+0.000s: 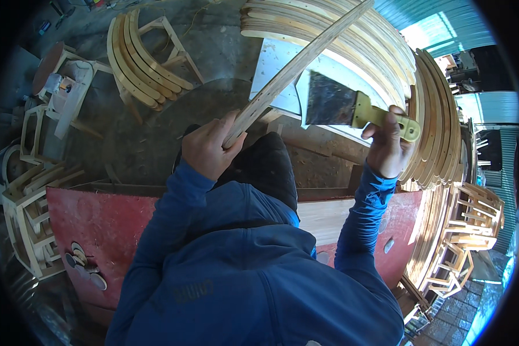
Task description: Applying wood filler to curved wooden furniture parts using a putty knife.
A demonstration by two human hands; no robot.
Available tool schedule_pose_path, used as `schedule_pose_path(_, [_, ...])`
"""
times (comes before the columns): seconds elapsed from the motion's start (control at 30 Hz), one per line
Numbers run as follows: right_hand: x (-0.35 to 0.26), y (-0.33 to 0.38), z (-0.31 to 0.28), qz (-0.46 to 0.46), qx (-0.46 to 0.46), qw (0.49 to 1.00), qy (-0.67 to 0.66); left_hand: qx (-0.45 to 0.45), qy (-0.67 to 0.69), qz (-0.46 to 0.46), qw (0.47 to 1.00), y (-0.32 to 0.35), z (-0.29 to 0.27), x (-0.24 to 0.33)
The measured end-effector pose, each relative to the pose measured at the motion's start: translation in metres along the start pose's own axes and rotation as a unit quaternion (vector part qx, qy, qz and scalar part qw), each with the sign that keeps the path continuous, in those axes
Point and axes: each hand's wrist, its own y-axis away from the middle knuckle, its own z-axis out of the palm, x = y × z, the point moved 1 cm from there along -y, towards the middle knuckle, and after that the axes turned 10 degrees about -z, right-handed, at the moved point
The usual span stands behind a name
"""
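Observation:
My left hand (210,149) is closed around the near end of a long wooden strip (300,70), which slants up and away to the right. In my right hand (388,149) is a putty knife (331,102) with a yellow handle. Its wide, dark, stained blade points left, close to the strip's right side; whether the two touch cannot be made out. Beyond the blade lies a white board (275,64), and a pile of curved wooden slats (357,43) rests on it.
More curved slats are stacked on the right (435,124) and on a stand at the far left (141,64). A red panel (106,222) with several round discs (85,268) extends to both sides of me. Wooden frames stand at left (32,216) and right (473,216).

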Motion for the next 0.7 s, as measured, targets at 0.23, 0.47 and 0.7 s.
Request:
schedule_pose_path(0.23, [0.006, 0.015, -0.030, 0.029, 0.012, 0.999, -0.027, -0.019, 0.016, -0.044, 0.999, -0.002, 0.003, -0.001])
schedule_pose_path(0.47, [0.007, 0.033, -0.035, 0.045, 0.026, 0.997, -0.053, -0.005, 0.009, -0.021, 1.000, -0.005, 0.008, 0.001])
schedule_pose_path(0.7, [-0.025, 0.056, -0.013, -0.121, -0.200, 0.959, 0.158, -0.012, -0.020, -0.018, 1.000, -0.008, 0.003, 0.005])
